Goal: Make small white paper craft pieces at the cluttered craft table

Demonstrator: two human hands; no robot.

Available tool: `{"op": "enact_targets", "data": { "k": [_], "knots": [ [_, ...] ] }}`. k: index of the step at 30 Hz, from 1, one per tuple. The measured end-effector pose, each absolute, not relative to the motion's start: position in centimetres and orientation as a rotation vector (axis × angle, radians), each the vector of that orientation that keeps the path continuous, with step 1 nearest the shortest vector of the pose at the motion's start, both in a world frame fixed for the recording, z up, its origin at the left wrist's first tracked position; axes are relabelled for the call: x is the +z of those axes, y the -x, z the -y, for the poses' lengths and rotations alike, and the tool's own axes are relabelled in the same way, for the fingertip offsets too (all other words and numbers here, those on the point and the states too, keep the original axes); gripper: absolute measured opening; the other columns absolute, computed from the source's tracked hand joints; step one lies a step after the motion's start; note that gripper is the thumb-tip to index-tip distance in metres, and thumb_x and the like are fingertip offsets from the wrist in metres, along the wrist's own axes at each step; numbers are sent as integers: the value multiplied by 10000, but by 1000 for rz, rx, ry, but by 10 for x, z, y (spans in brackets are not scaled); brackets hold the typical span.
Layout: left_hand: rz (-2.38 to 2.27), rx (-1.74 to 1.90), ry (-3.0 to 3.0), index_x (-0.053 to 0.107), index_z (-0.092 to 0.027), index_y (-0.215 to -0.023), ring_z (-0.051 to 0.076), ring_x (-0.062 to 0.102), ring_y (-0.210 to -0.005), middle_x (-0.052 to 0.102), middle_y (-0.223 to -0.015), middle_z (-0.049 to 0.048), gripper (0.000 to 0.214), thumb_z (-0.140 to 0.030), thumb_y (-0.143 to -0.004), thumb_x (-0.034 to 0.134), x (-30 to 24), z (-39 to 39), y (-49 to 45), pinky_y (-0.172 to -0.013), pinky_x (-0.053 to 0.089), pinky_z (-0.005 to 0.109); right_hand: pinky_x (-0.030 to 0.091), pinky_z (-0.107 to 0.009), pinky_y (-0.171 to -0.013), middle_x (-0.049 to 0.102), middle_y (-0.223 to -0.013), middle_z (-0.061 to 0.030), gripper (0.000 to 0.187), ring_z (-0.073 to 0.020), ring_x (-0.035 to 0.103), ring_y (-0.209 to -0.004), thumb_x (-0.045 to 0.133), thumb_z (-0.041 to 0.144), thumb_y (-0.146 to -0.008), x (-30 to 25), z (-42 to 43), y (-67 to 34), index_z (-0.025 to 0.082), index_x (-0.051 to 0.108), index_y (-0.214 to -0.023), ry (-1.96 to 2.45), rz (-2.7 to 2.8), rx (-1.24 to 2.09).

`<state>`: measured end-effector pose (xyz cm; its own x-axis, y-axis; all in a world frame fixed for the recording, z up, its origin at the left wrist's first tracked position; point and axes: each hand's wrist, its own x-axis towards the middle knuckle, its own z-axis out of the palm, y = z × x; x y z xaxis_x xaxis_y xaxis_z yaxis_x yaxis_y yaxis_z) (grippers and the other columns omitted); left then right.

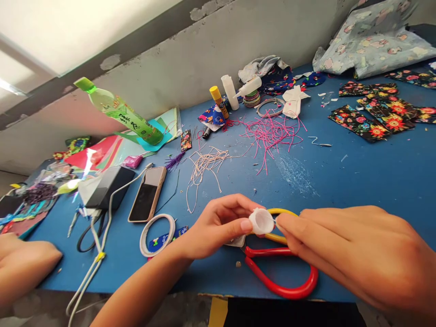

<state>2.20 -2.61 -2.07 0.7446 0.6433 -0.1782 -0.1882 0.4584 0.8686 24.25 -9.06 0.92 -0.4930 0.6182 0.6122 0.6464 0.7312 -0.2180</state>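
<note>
My left hand (225,223) grips a small white cap-like piece (263,221), its round hollow side turned up toward me. My right hand (344,245) is closed in a pinch at the piece's right edge. A thin pale bit shows at those fingertips, too small to name. Below both hands lie scissors with red handles (289,290), partly covered by the hands. A yellow handle loop (277,211) shows behind the white piece. Left of my left hand, a roll of white tape (142,238) rests on a blue patterned scrap (180,231).
A phone (147,194), a cable (111,218) and a tilted green bottle (119,113) are on the left. Pink cords (272,134), beige cords (207,165) and a glue stick (218,100) lie farther back. Flowered cloth pieces (361,122) sit at right. Another person's arm (25,268) rests at far left.
</note>
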Motion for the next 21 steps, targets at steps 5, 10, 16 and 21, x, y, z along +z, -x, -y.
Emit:
{"op": "enact_targets", "data": {
  "k": [5, 10, 16, 21],
  "knots": [
    [-499, 522, -981, 717, -187, -975, 109, 646, -786, 714, -908, 36, 170, -245, -816, 726, -21, 26, -21, -742, 492, 194, 442, -247, -517, 715, -772, -14, 149, -139, 645, -585, 413, 134, -967, 9, 92, -243, 167, 557, -992, 947, 2232, -31],
    [-524, 448, -1017, 709, -173, -963, 104, 564, -713, 653, -811, 25, 203, -342, -859, 669, -18, 26, -19, -666, 435, 197, 454, -223, -493, 703, -712, -12, 193, -130, 638, -551, 399, 129, -973, 15, 90, -244, 149, 590, -956, 909, 2253, -7],
    [-551, 421, -880, 702, -132, -934, 103, 461, -644, 561, -726, 25, 308, -423, -853, 647, -13, 32, -25, -619, 371, 206, 497, -205, -529, 701, -694, -17, 243, -125, 647, -577, 387, 93, -961, 13, 87, -241, 100, 628, -996, 887, 2263, -74],
    [-596, 455, -810, 667, -126, -902, 105, 448, -629, 484, -687, 2, 338, -456, -873, 598, -13, 41, -32, -641, 391, 224, 535, -257, -559, 720, -746, -53, 387, -152, 656, -604, 290, 99, -960, 8, 91, -236, 75, 665, -1053, 897, 2282, -142]
  ]
}}
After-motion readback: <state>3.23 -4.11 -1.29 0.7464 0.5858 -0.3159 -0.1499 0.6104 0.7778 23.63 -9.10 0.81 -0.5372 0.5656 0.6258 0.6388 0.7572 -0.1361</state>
